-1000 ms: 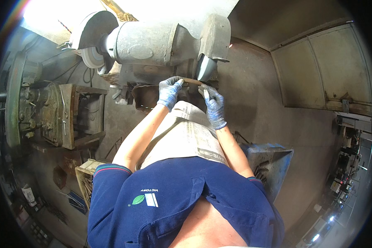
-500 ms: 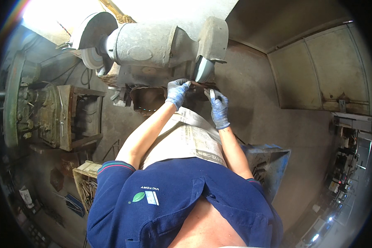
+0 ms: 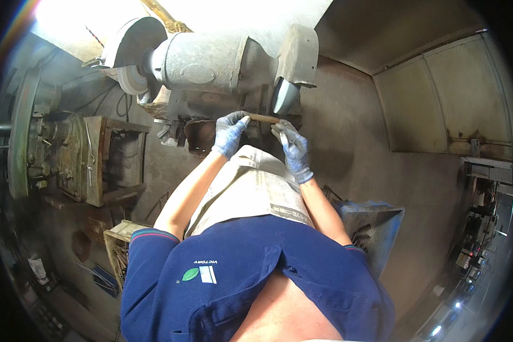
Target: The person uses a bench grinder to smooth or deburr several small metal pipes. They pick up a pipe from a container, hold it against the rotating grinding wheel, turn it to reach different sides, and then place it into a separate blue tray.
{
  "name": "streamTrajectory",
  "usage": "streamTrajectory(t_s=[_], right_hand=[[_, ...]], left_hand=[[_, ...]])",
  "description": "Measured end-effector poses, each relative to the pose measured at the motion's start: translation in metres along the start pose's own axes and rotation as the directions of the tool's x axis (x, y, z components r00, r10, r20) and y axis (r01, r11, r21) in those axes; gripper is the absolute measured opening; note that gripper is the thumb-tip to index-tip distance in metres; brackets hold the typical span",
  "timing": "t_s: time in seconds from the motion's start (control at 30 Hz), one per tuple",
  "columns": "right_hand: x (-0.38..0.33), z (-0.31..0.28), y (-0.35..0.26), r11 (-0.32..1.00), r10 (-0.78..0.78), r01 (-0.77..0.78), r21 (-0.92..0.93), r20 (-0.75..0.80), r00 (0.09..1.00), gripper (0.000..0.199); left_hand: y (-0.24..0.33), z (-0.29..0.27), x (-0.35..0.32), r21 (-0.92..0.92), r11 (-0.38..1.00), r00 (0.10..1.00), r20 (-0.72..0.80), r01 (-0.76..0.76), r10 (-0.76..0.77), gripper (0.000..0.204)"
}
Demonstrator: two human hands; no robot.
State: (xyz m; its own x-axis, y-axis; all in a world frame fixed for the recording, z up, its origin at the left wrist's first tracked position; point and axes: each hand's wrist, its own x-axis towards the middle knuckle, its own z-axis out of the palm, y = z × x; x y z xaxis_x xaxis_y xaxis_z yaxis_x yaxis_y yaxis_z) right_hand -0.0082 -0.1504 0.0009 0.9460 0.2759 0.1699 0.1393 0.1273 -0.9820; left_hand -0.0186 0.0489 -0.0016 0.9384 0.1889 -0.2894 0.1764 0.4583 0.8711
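Both my hands wear blue-grey gloves and hold a short brown metal bar (image 3: 263, 118) between them. My left hand (image 3: 229, 132) grips its left end; my right hand (image 3: 290, 145) grips the right end. The bar is held level just below the right grinding wheel (image 3: 284, 94) of a large grey bench grinder (image 3: 211, 57), close to it; contact with the wheel cannot be told. A sheet of newspaper (image 3: 256, 188) lies over my lap under the forearms.
The grinder's left wheel (image 3: 132, 78) sits at upper left. A dark container (image 3: 198, 135) stands below the motor. A wooden frame and old green machinery (image 3: 68, 154) fill the left. A grey metal bin (image 3: 370, 228) is at my right, a crate (image 3: 119, 245) at my left.
Both hands have lifted the bar up and slightly right, from in front of the grinder base to just under the right wheel.
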Motion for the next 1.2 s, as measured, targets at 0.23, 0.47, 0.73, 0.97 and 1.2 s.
streamTrajectory(t_s=[0.23,0.47,0.73,0.97,1.2], right_hand=[[-0.032,-0.002,-0.085,0.892,-0.226,0.271,-0.362,0.162,0.961,0.033],[-0.038,-0.003,-0.115,0.791,-0.339,0.401,-0.462,0.214,0.916,0.048],[-0.035,0.001,-0.119,0.797,-0.371,0.443,-0.410,0.247,0.895,0.045],[-0.041,0.000,-0.097,0.903,-0.171,0.187,-0.387,0.077,0.982,0.035],[-0.027,-0.004,-0.079,0.764,-0.276,0.286,-0.578,0.108,0.955,0.029]], left_hand=[[0.046,0.013,-0.066,0.064,0.997,0.991,0.124,-0.049,0.041,0.016],[0.074,0.026,-0.080,-0.066,0.998,0.982,0.186,-0.024,0.036,0.016],[0.084,0.035,-0.076,0.128,0.992,0.989,0.146,-0.002,-0.017,0.017],[0.059,0.032,-0.062,0.095,0.993,0.985,0.164,-0.073,0.057,0.015],[0.030,0.025,-0.040,0.144,0.987,0.993,0.103,-0.077,0.063,0.012]])
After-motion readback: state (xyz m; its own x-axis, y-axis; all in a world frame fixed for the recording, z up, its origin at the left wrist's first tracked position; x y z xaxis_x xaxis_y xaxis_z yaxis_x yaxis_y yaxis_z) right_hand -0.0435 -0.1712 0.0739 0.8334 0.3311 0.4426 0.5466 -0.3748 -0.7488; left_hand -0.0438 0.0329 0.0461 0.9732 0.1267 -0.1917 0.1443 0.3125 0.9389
